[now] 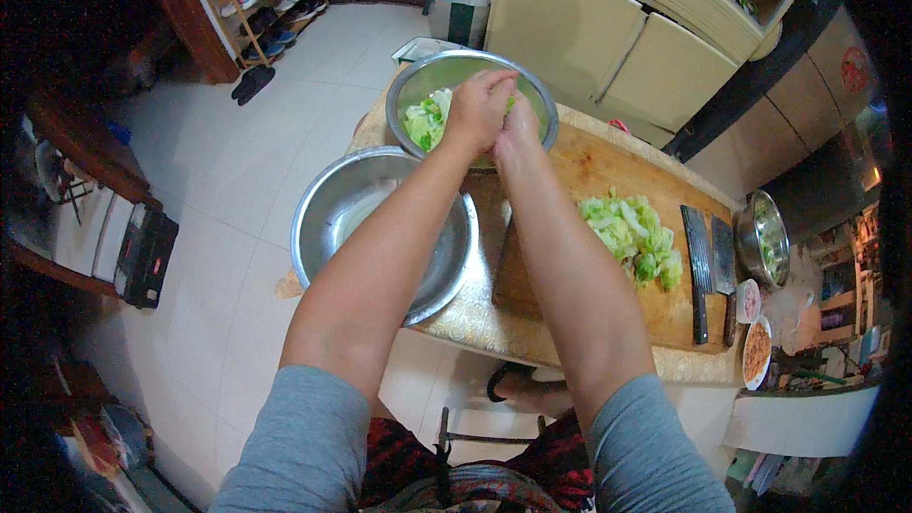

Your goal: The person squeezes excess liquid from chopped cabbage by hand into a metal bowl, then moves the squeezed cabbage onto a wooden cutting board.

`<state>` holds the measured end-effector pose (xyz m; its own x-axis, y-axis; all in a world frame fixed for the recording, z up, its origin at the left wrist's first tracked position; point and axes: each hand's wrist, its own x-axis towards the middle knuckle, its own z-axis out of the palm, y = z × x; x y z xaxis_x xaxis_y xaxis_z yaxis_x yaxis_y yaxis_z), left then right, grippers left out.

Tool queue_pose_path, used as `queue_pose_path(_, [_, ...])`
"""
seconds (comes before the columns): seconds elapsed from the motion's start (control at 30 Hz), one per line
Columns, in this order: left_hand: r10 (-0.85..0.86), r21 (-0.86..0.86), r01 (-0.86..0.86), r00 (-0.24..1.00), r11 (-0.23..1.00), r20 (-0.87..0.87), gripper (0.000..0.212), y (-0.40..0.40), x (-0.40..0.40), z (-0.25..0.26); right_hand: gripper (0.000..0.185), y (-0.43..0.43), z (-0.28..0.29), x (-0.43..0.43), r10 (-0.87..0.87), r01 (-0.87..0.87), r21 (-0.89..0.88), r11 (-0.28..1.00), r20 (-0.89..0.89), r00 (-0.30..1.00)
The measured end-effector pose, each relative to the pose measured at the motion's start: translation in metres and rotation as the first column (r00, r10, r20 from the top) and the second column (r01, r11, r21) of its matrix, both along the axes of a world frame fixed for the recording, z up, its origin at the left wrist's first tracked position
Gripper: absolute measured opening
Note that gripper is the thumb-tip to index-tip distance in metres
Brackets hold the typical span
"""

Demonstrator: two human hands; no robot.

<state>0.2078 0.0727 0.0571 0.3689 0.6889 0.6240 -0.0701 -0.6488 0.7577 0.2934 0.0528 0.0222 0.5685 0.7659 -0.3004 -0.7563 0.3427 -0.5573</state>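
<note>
Over the far metal bowl, my left hand and my right hand are pressed together. A bit of green leaf shows between them, squeezed in the palms. Chopped leafy cabbage lies in that bowl, left of my hands. Nearer to me stands a second metal bowl, partly covered by my left forearm; the part of its inside that shows holds no leaves. Right of my right forearm, a pile of chopped cabbage rests on a wooden cutting board.
Two cleavers lie at the board's right side. Beyond them stand a metal bowl with greens, a small white bowl and a plate of brown minced food. A cream cabinet stands behind the table, a shoe rack farther left.
</note>
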Motion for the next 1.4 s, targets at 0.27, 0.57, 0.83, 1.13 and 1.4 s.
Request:
queue_pose_path(0.27, [0.252, 0.417, -0.156, 0.950, 0.895, -0.186, 0.033, 0.015, -0.023, -0.001, 0.049, -0.021, 0.028, -0.024, 0.353, -0.337, 0.188, 0.922, -0.056, 0.934])
queue_pose_path(0.57, [0.360, 0.617, -0.098, 0.878, 0.781, -0.316, 0.042, -0.002, -0.090, -0.002, 0.042, -0.033, 0.027, -0.082, 0.417, -0.417, 0.210, 0.884, 0.049, 0.908])
queue_pose_path(0.83, [0.069, 0.169, 0.004, 0.902, 0.986, -0.425, 0.044, -0.038, -0.160, -0.030, 0.033, -0.056, -0.011, -0.156, 0.375, -0.355, 0.190, 0.915, -0.083, 0.923])
queue_pose_path(1.13, [-0.007, 0.094, 0.040, 0.946, 0.995, -0.323, 0.041, -0.059, -0.197, -0.049, 0.025, -0.039, -0.083, -0.184, 0.306, -0.291, 0.126, 0.948, -0.126, 0.943])
queue_pose_path(1.4, [0.001, 0.096, 0.040, 0.922, 0.995, -0.388, 0.041, -0.057, -0.216, -0.057, 0.023, -0.043, -0.076, -0.208, 0.336, -0.319, 0.115, 0.941, -0.184, 0.924])
